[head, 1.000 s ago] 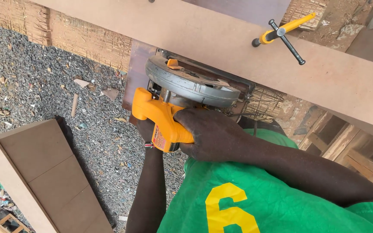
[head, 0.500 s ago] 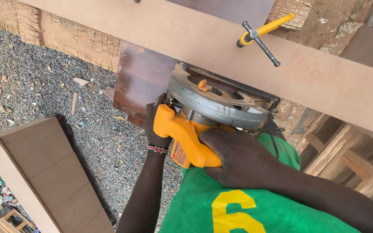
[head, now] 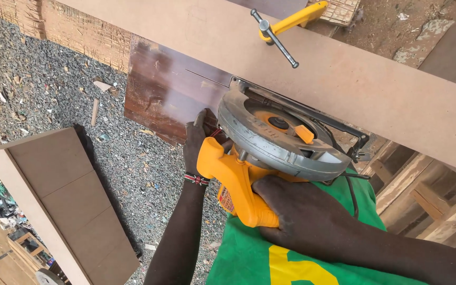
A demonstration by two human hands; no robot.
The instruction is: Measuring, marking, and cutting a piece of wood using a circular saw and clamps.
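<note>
My right hand (head: 296,211) grips the yellow handle of a circular saw (head: 275,142), whose grey blade guard sits against a long tan board (head: 376,89) laid as a straight edge. The saw rests on a dark brown panel (head: 159,89), where a thin cut line runs away from the guard. My left hand (head: 199,137) presses on the brown panel's near edge, right beside the saw's front. A beaded band circles my left wrist. A yellow-handled clamp (head: 286,26) pins the tan board further along.
Grey gravel ground (head: 54,84) lies below at left, strewn with wood scraps. A brown cabinet box (head: 64,195) lies on it at lower left. Wooden frame legs (head: 423,195) stand at right. My green shirt fills the bottom.
The saw and both hands have slid back along the tan board, away from the clamp, uncovering more of the brown panel and its cut line. My left hand now shows beside the saw.
</note>
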